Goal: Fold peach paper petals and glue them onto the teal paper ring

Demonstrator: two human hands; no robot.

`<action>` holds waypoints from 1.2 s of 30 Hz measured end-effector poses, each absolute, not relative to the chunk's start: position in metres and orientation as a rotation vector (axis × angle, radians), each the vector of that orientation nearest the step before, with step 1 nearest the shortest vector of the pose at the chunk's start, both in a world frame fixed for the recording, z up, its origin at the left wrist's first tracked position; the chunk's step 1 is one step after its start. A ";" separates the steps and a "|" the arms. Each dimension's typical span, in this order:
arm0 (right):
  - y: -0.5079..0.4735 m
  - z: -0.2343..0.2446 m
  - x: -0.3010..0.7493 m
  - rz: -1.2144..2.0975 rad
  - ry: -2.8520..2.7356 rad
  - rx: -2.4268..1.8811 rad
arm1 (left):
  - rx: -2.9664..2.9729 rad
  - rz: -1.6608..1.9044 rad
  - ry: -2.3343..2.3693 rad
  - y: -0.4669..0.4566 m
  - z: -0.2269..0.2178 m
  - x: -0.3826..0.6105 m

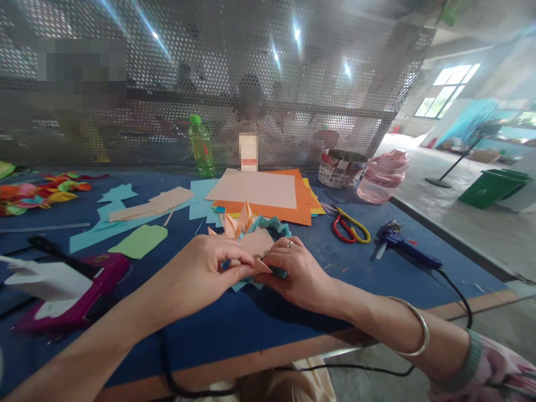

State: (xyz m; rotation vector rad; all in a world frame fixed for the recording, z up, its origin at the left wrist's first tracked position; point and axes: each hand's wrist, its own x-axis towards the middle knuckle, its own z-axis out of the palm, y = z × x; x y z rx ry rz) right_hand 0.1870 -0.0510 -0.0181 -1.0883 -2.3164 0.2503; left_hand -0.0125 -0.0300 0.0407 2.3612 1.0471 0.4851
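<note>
Between my two hands is a folded paper craft with peach points (245, 219) and a blue pleated edge (272, 223). My left hand (221, 259) pinches a small peach paper piece (262, 267) at its left end. My right hand (295, 268), with a ring on one finger, grips the same piece from the right. Both hands partly hide the craft, including most of its near side. Just beyond it lies a stack of coloured paper sheets (255, 188), pale peach on top with orange beneath.
To the right are scissors (350, 226), a blue glue gun (408, 248) with its cord, a woven basket (341, 168) and a pink jug (382, 177). A green bottle (201, 146) stands at the back. Paper scraps (140, 241) and a purple power strip (79, 296) lie left.
</note>
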 end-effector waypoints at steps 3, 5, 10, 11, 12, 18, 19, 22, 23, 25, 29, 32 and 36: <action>-0.053 -0.014 0.186 0.275 -2.330 -1.107 | 2.376 0.483 1.121 -0.029 0.040 -0.015; -0.054 -0.012 0.186 0.298 -2.341 -1.110 | 2.382 0.482 1.157 -0.028 0.040 -0.016; -0.053 -0.012 0.186 0.300 -2.373 -1.116 | 2.375 0.457 1.138 -0.029 0.041 -0.017; -0.053 -0.013 0.186 0.291 -2.382 -1.121 | 2.374 0.450 1.137 -0.029 0.042 -0.017; -0.052 -0.013 0.186 0.279 -2.391 -1.127 | 2.373 0.445 1.136 -0.029 0.042 -0.016; -0.051 -0.016 0.186 0.243 -2.423 -1.119 | 2.340 0.472 1.123 -0.031 0.044 -0.016; -0.051 -0.016 0.186 0.241 -2.425 -1.108 | 2.321 0.477 1.124 -0.031 0.044 -0.016; -0.051 -0.018 0.186 0.242 -2.420 -1.067 | 2.232 0.550 1.140 -0.031 0.045 -0.019; -0.051 -0.019 0.186 0.249 -2.417 -1.060 | 2.206 0.610 1.145 -0.030 0.045 -0.020; -0.051 -0.019 0.186 0.263 -2.403 -1.060 | 2.158 0.767 1.147 -0.030 0.047 -0.022; -0.051 -0.017 0.185 0.267 -2.362 -1.079 | 2.060 1.050 1.169 -0.027 0.052 -0.026; -0.050 -0.016 0.185 0.255 -2.322 -1.091 | 2.025 1.260 1.246 -0.023 0.054 -0.031; -0.045 -0.014 0.185 0.203 -2.143 -1.106 | 1.931 1.448 1.288 -0.015 0.053 -0.038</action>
